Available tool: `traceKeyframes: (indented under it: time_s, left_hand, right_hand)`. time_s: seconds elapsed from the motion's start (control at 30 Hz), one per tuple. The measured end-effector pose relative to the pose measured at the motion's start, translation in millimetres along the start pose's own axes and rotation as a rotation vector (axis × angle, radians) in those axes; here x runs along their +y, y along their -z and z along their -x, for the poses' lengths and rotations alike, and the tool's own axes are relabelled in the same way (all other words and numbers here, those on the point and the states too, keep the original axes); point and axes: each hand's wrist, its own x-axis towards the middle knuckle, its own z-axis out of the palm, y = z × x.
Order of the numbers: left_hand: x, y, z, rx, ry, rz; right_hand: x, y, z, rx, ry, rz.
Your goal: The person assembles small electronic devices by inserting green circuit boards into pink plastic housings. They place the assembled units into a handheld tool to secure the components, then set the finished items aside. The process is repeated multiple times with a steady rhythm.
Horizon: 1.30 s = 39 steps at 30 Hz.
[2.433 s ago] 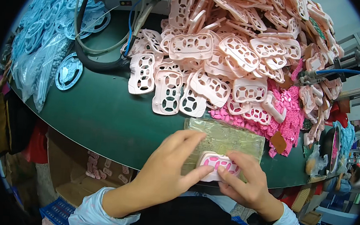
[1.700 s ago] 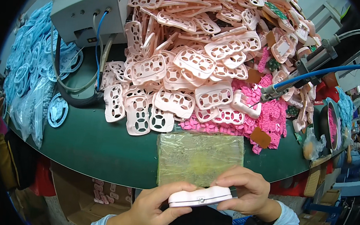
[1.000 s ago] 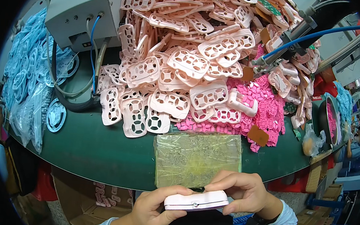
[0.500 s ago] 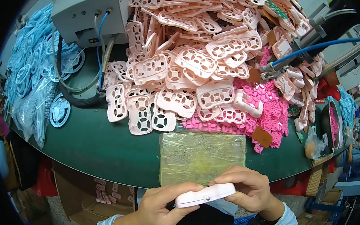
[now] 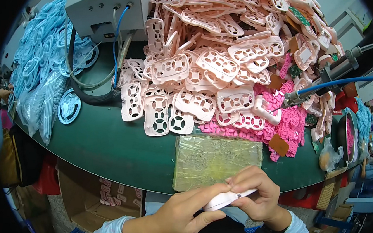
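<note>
Both hands grip a small pale pink plastic casing (image 5: 224, 200) just above the table's near edge. My left hand (image 5: 185, 210) holds its left end, thumb below and fingers over the top. On its right end, my right hand (image 5: 257, 193) closes with the thumb underneath and the fingertips pressing near the middle. The casing is tilted, its right end higher, and a dark spot shows on its narrow side. Fingers hide much of its upper face. Behind the hands lies a flat yellowish block (image 5: 218, 163) wrapped in clear film.
Pale pink perforated shells (image 5: 196, 104) are heaped at the back, with bright pink button pieces (image 5: 292, 125) beside them. A grey machine (image 5: 105, 11) with cables stands back left, near blue plastic parts (image 5: 38, 48). A metal nozzle arm (image 5: 329, 81) reaches in from the right. Below the table, a cardboard box (image 5: 91, 212) contains similar casings.
The casing has turned and tilted more steeply. My left fingers have slid across its top toward the right hand. The whole view has shifted slightly.
</note>
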Motion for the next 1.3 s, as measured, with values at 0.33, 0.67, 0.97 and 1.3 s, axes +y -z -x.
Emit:
traceKeyframes:
  time_s: [0.33, 0.67, 0.97, 1.3]
  left_hand:
    - [-11, -10, 5, 0.038, 0.163, 0.146]
    - [-9, -11, 2, -0.009, -0.002, -0.112]
    - [-12, -11, 5, 0.084, 0.065, -0.059]
    - [-18, -1, 1, 0.036, -0.076, -0.045]
  right_hand:
    - [7, -8, 4, 0.079, 0.109, 0.141]
    - [-16, 2, -15, -0.155, -0.177, 0.22]
    - [-18, 1, -21, -0.155, -0.247, 0.148]
    - [-10, 14, -12, -0.121, -0.035, 0.117]
